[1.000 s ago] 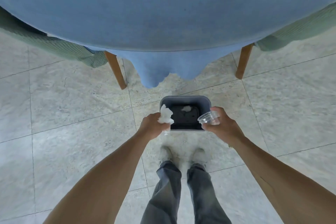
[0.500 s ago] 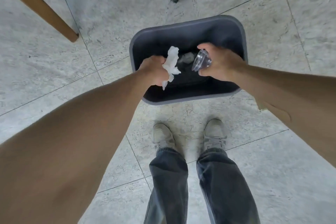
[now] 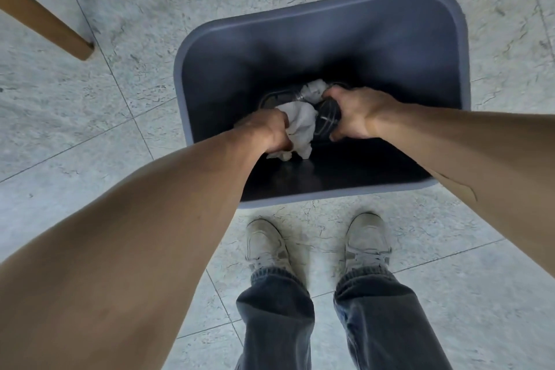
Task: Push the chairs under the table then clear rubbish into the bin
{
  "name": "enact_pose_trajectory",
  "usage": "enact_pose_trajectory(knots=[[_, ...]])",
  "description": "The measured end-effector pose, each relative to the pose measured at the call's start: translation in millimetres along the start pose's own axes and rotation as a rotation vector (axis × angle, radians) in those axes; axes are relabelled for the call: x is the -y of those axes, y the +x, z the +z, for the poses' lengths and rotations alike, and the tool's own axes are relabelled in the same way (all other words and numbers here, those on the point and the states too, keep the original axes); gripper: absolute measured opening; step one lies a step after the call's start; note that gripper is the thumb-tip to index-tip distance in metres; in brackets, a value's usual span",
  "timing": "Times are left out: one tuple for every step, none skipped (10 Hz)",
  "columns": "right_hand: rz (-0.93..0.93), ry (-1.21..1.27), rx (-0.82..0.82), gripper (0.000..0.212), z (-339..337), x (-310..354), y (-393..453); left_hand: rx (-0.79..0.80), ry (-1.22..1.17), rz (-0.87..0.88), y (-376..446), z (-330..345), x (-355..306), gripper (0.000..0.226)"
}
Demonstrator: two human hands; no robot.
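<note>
Both hands are reaching inside the dark grey rectangular plastic bin [image 3: 321,18]: the left hand [image 3: 267,134] is gripping a crumpled white paper tissue [image 3: 301,126], the right hand [image 3: 356,112] a clear plastic cup [image 3: 326,122], directly above the bin's bottom, ready for release.

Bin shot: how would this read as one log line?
stage: binning rubbish | left hand: grips tissue | right hand: grips clear cup | both inside bin
</note>
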State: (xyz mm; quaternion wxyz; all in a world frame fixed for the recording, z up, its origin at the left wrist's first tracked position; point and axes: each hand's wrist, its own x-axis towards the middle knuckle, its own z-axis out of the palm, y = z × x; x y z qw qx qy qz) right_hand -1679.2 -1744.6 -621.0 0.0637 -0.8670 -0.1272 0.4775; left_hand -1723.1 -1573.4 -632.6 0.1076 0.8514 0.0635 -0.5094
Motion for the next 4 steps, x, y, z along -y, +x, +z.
enact_pose_trajectory(knots=[[0.006, -0.017, 0.032, 0.079, -4.2, 2.7, -9.2, 0.001, 0.015, 0.006, -7.7, 2.4, 2.5, 0.051], [0.011, -0.015, 0.038, 0.073, -13.3, 6.2, -23.6, -0.02, 0.009, 0.007, -17.3, -1.3, 1.2, 0.053], [-0.01, -0.017, 0.034, 0.064, -38.3, 12.2, -52.7, -0.055, 0.02, 0.019, -44.2, -18.6, -7.3, 0.048], [0.001, -0.02, 0.043, 0.058, -58.4, 18.8, -77.1, -0.065, 0.029, 0.016, -69.0, -34.7, -13.2, 0.041]])
